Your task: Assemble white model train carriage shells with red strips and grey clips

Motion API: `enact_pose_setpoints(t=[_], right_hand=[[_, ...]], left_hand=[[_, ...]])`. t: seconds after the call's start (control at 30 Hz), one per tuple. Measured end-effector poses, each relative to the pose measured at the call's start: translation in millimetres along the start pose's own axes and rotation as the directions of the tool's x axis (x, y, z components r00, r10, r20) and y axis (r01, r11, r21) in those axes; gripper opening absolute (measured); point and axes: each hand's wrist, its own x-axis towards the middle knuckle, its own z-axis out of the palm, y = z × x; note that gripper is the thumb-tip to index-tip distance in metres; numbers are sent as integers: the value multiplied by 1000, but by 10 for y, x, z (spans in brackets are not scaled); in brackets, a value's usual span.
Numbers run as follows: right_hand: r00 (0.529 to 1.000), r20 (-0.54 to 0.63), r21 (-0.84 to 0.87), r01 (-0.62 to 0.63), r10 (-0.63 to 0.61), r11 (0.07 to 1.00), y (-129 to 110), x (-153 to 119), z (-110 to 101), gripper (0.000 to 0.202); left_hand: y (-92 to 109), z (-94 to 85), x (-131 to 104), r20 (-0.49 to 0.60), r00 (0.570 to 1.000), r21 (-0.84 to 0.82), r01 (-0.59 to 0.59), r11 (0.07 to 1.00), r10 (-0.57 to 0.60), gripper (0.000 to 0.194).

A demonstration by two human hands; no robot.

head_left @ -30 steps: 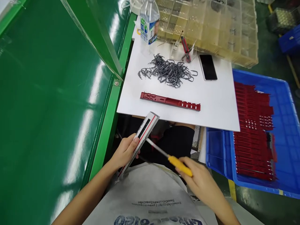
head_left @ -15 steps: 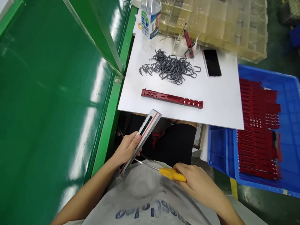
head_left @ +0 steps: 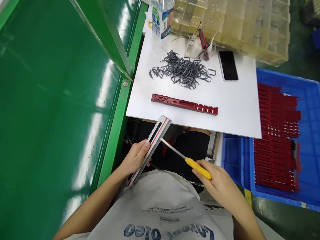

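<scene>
My left hand is closed round a long, narrow grey-white plastic strip with a red line and black slots, tilted over my lap. In my right hand is a yellow-handled screwdriver. Its metal tip reaches the right edge of the strip, above my left thumb; whether it touches cannot be made out. Beyond the strip, a dark red moulded strip lies across the white table. A heap of grey plastic loops sits behind it.
Toward the back stand a plastic bottle, a small clear holder with a red cutter, and a compartment tray. A phone lies at right. A blue crate holds many red strips. A green post rises at left.
My right hand has moved up and to the right, bringing the screwdriver tip from low on the strip to its upper right edge. The left hand and strip stay nearly still.
</scene>
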Motion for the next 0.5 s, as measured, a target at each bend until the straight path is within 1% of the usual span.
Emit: enact_pose_setpoints(t=[0.03, 0.1, 0.13, 0.17, 0.23, 0.27, 0.3, 0.33, 0.4, 0.43, 0.47, 0.5], right_hand=[[998, 55, -17, 22, -21, 1000, -4, 0, 1, 19], [977, 201, -62, 83, -70, 995, -13, -5, 9, 16], [971, 227, -71, 90, -72, 993, -16, -7, 13, 16], [977, 205, -69, 73, -57, 995, -16, -9, 12, 17], [997, 72, -22, 5, -3, 1000, -9, -7, -4, 22], [1000, 15, 7, -15, 15, 1000, -4, -4, -16, 25], [1000, -4, 21, -15, 15, 1000, 0, 0, -26, 26], [1000, 24, 16, 5, -5, 1000, 2, 2, -33, 25], [986, 150, -27, 76, -71, 997, -3, 4, -30, 21], [977, 193, -45, 101, -90, 994, -8, 2, -23, 20], [977, 192, -53, 102, -90, 993, -13, -1, -14, 19], [986, 149, -48, 78, -70, 996, -17, -5, -7, 19]], left_hand=[[0, 1, 1, -4, 1000, -3, 0, 1000, 0, 72], [0, 1, 4, -9, 1000, -6, 2, 1000, -3, 72], [1, 0, 6, -11, 1000, -8, 4, 1000, -4, 73], [2, -2, 7, -14, 1000, -12, 7, 1000, -7, 73], [5, -5, 9, -19, 1000, -30, 17, 999, -18, 74], [7, -8, 9, -25, 999, -40, 22, 999, -23, 75], [8, -10, 8, -30, 999, -47, 24, 999, -26, 76], [10, -13, 8, -36, 999, -53, 26, 998, -28, 76], [10, -16, 4, -47, 999, -50, 25, 998, -27, 76], [10, -16, 2, -51, 998, -45, 22, 999, -24, 75], [10, -15, -1, -51, 998, -42, 21, 999, -23, 75], [9, -12, -4, -50, 998, -43, 22, 999, -24, 75]])
